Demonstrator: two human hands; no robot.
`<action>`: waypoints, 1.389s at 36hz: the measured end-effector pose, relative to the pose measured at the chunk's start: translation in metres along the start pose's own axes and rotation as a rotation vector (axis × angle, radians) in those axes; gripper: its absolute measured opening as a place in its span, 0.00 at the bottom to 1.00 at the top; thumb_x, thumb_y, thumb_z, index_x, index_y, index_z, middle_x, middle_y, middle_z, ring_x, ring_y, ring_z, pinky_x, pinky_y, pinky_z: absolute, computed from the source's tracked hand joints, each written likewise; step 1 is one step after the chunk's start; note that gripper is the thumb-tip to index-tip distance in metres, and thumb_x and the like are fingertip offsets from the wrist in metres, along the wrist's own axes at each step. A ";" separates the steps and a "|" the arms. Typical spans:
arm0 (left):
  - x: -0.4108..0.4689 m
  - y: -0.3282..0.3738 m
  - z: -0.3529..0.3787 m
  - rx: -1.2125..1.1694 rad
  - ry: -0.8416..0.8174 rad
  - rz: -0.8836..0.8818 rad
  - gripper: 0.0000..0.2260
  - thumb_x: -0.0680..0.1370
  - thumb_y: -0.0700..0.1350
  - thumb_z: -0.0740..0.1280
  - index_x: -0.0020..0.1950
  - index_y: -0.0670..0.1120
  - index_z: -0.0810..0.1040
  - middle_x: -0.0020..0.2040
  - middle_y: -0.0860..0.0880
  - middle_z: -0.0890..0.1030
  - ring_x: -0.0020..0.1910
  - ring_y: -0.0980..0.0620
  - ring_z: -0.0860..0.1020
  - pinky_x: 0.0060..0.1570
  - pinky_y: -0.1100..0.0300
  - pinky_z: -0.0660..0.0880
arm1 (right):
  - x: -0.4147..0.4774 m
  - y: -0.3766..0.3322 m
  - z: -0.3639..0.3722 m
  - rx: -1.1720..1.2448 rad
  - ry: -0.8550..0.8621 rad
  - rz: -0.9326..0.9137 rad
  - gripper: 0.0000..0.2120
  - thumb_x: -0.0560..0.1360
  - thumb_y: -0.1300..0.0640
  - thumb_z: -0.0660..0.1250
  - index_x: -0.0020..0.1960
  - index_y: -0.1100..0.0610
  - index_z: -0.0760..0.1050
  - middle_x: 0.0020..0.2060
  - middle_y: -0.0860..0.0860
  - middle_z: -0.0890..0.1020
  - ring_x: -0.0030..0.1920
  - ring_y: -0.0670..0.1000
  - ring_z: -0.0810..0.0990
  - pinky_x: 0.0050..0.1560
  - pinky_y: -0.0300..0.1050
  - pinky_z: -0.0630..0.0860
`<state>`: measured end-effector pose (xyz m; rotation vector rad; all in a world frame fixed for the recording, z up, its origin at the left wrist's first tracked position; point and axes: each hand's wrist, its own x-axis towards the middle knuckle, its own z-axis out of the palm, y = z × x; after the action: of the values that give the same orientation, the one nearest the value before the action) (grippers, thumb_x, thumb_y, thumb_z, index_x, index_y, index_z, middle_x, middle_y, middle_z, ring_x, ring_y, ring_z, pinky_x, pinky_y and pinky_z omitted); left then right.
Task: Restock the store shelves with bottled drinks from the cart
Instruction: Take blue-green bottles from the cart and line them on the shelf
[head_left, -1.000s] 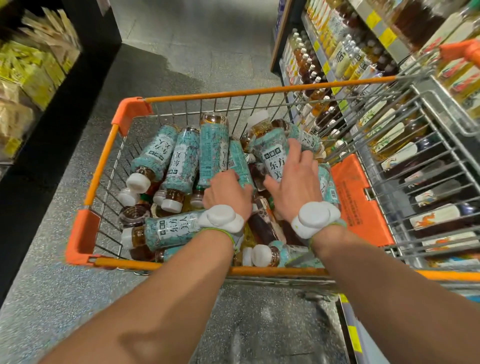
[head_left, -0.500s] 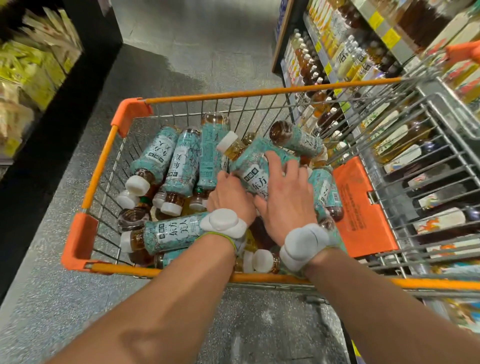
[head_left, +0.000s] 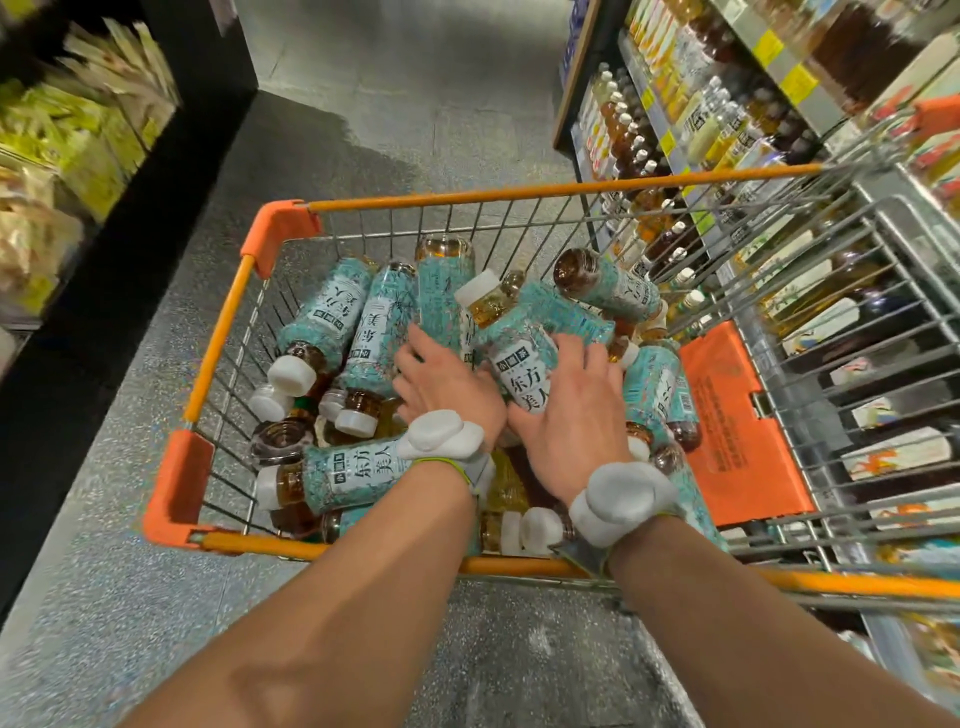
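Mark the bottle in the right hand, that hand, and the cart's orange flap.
bottle (head_left: 519, 374): head view, on its label.
right hand (head_left: 576, 421): head view, back of hand.
orange flap (head_left: 737, 426): head view, flat centre.

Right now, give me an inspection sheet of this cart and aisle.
Surface: orange-rimmed wire cart on grey speckled floor.
Job's things: teal-labelled tea bottles piled lying in cart; raised bottle tilted, cap up.
Clutter: orange flap at cart's right side.
Grippers: right hand grips the raised bottle; left hand curled among bottles, hold unclear.
Cables: nothing seen.
Surroundings: drink shelves right, snack shelves left.
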<state>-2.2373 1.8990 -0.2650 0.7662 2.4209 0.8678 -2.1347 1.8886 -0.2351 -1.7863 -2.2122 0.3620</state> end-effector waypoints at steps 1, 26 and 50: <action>0.001 0.000 0.000 0.002 -0.002 -0.012 0.38 0.78 0.48 0.71 0.81 0.45 0.53 0.76 0.43 0.62 0.72 0.37 0.65 0.64 0.40 0.67 | 0.001 0.000 0.000 0.001 -0.002 0.006 0.35 0.70 0.49 0.76 0.70 0.56 0.64 0.60 0.55 0.69 0.59 0.59 0.67 0.60 0.57 0.71; -0.010 0.013 -0.009 -0.634 0.056 0.296 0.28 0.69 0.47 0.78 0.62 0.52 0.65 0.51 0.59 0.74 0.48 0.75 0.73 0.44 0.80 0.65 | 0.007 0.006 -0.010 0.139 0.188 0.306 0.33 0.75 0.50 0.73 0.71 0.60 0.61 0.67 0.57 0.68 0.68 0.61 0.67 0.63 0.59 0.71; 0.004 0.006 0.009 -0.929 -0.233 0.074 0.29 0.72 0.55 0.71 0.72 0.52 0.71 0.62 0.53 0.80 0.64 0.51 0.78 0.69 0.49 0.73 | 0.006 0.004 -0.009 0.134 0.084 0.319 0.32 0.76 0.49 0.72 0.71 0.57 0.60 0.68 0.55 0.68 0.68 0.60 0.67 0.64 0.61 0.69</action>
<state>-2.2327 1.9097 -0.2682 0.5328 1.5160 1.6318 -2.1295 1.8958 -0.2275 -2.0394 -1.8011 0.4783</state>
